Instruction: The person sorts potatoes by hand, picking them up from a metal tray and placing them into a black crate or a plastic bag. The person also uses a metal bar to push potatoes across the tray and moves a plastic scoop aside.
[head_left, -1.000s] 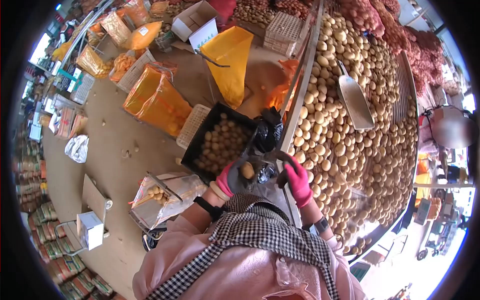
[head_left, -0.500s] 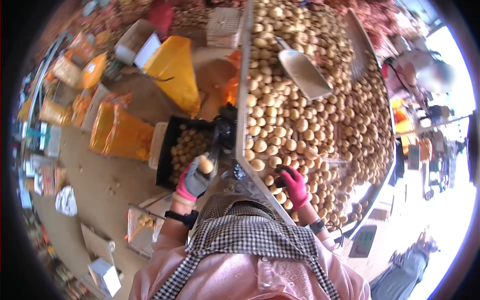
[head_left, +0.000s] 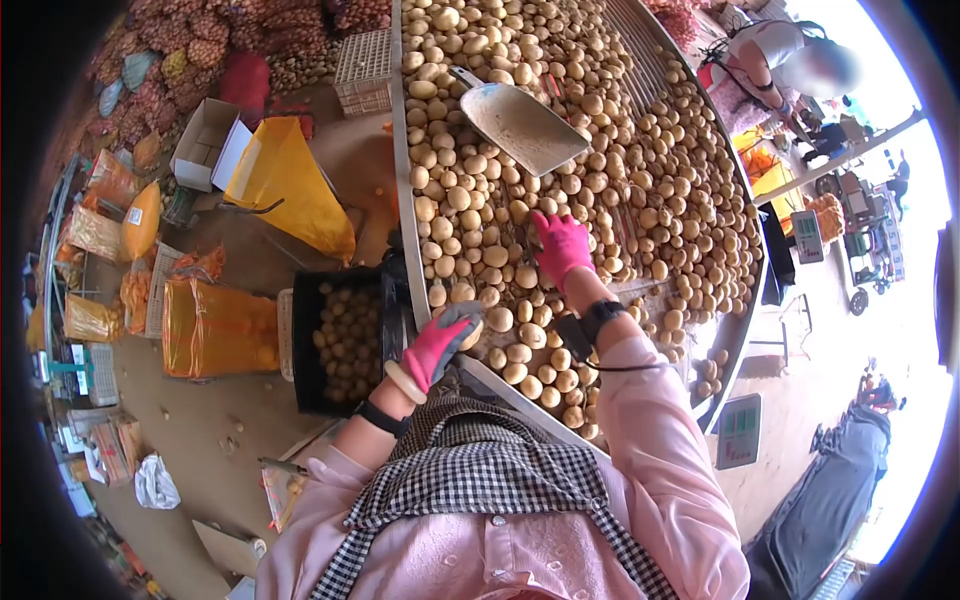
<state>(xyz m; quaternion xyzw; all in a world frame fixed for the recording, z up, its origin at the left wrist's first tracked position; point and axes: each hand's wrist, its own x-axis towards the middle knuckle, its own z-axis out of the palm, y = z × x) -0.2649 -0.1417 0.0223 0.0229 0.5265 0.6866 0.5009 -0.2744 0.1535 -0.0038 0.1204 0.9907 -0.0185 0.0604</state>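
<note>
My left hand, in a pink glove with a grey palm, is at the sorting table's near left rim, its fingers curled round a potato that shows partly beneath them. Farther in over the table, my right hand, in a pink glove, reaches down among the potatoes. Its fingers bend downward, and what lies under them is hidden. A metal scoop rests on the potatoes beyond my right hand. Left of the table, a black crate holds more potatoes.
The table's metal rim runs along the left. Beyond it stand a yellow bag, an orange bag, a cardboard box and stacked plastic crates. A scale display is at right. Another person works across the table.
My left hand has moved from above the black crate to the table's rim. My right hand has reached farther in over the potatoes. The view has shifted.
</note>
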